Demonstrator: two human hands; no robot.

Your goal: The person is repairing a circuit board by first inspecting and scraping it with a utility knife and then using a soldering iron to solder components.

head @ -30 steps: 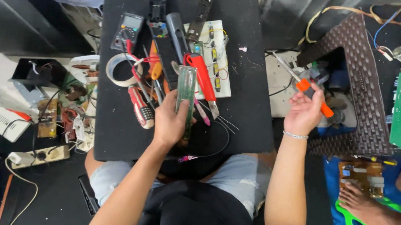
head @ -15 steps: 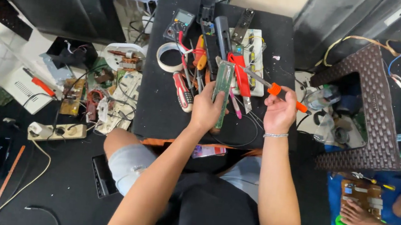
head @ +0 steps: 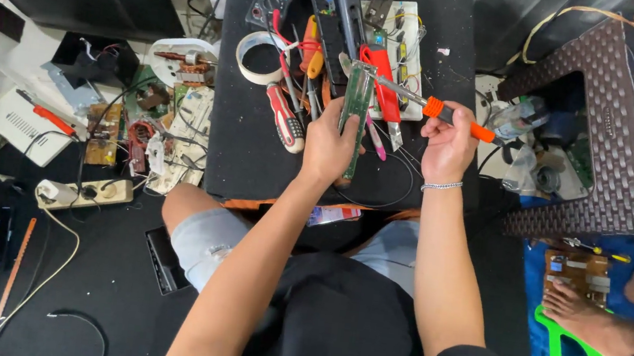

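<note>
Since the earlier frame, both hands have come closer together over the black table [head: 240, 153], and the tool tip now reaches the top end of the board. The left hand [head: 329, 143] is closed around a narrow green circuit board [head: 354, 115], held upright on its edge above the table. The right hand [head: 448, 141] grips the orange-handled soldering iron [head: 429, 106], its metal tip pointing left to the board.

A long, narrow green circuit board strip [head: 354, 115] stands on edge, running lengthwise away over the black bench [head: 248, 154], while the orange-handled soldering iron [head: 428, 107] slants across with its metal tip touching the strip's far end
</note>
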